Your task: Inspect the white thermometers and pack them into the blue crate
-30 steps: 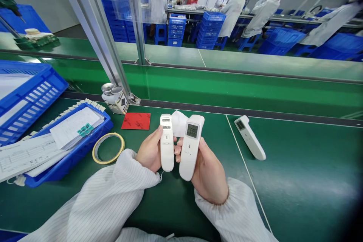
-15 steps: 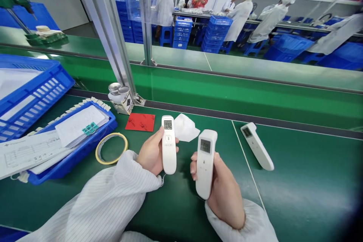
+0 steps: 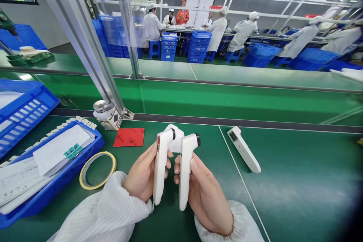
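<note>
Thermometers point(image 3: 161, 162), two white non-contact units, now turned edge-on, displays no longer facing the camera; left hand point(image 3: 141, 174) and right hand point(image 3: 205, 196) each wrapped round one handle, held side by side over desk point(image 3: 283, 196) centre; third thermometer point(image 3: 244, 149) lying right.

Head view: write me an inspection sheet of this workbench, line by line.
Surface: green bench mat, with a thin white line across it.
Job's things: white handheld thermometer in left hand; another white handheld thermometer in right hand; third thermometer lying on the mat.
Clutter: blue tray of papers, tape roll, red pad, white cloth.
Hands: each grips its thermometer upright, side by side, not touching.
Cables: nothing seen.
Surroundings: glass partition post; beyond, white-coated workers, blue crates.
</note>
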`<act>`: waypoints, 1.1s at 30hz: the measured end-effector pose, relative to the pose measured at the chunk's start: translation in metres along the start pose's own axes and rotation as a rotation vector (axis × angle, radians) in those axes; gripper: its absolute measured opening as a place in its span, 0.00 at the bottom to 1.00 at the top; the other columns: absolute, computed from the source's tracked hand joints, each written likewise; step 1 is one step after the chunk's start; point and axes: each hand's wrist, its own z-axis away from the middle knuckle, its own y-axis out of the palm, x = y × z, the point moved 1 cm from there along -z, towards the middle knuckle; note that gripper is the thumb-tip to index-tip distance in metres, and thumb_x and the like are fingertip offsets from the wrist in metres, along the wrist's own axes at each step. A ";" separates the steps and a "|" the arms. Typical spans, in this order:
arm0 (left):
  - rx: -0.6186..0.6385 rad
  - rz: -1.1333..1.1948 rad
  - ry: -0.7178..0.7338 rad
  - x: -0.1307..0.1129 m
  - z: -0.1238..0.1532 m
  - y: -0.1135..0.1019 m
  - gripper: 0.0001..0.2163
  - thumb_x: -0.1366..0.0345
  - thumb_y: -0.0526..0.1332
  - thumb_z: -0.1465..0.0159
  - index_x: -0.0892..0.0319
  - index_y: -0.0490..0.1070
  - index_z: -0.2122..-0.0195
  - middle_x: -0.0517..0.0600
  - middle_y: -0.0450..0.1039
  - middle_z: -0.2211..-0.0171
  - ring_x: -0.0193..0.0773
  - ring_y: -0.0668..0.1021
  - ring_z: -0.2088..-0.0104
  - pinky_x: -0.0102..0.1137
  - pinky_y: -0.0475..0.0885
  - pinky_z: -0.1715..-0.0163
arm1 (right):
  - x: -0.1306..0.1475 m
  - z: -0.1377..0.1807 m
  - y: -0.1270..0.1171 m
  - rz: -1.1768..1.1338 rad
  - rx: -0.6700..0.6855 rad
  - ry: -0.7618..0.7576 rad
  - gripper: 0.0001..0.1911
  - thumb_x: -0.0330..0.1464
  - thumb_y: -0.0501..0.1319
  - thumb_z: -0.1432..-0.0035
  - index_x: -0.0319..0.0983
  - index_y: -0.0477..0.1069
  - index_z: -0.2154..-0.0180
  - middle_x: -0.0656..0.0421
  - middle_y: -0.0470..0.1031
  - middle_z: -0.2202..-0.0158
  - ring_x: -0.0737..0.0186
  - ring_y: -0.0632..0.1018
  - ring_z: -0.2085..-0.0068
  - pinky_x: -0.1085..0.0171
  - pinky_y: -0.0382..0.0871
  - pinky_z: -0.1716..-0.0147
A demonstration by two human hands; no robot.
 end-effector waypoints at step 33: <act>0.094 -0.278 0.093 0.002 0.003 -0.005 0.12 0.62 0.67 0.45 0.58 0.63 0.69 0.40 0.61 0.82 0.27 0.61 0.83 0.23 0.55 0.84 | -0.010 -0.003 -0.011 0.052 0.046 0.050 0.14 0.41 0.54 0.35 0.42 0.75 0.58 0.57 0.70 0.63 0.61 0.68 0.64 0.63 0.66 0.64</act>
